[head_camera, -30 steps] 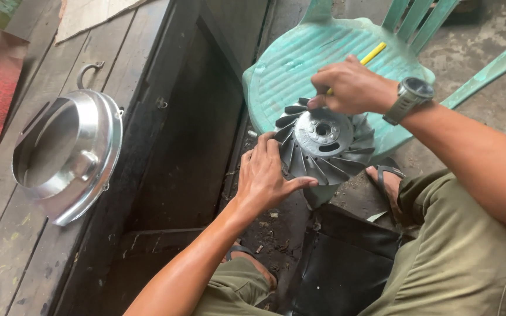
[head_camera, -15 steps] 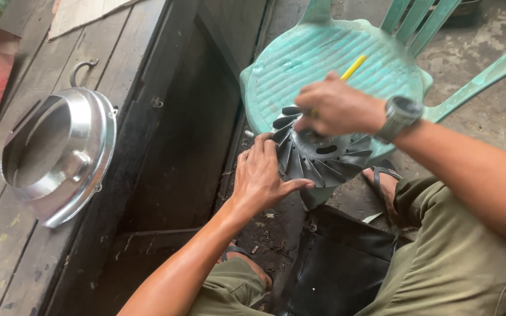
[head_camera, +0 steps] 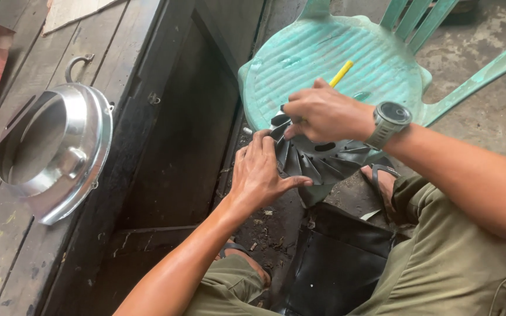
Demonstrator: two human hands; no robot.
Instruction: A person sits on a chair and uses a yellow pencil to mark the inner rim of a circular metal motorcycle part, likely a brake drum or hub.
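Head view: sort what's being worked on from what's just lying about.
In hand:
- finned fan wheel, left hand steadying it
- yellow-handled tool in right hand
- green chair under it

Lying about:
- shiny metal cover
- black bag

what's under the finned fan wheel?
The finned fan wheel lies on the front edge of the green plastic chair seat. The right hand covers its hub; the left hand hides its left rim.

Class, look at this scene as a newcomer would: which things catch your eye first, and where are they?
At centre, the left hand and right hand work on a dark finned fan wheel at the front edge of a green plastic chair. A yellow tool handle pokes out above the right hand. A shiny metal cover lies on the planks at left.
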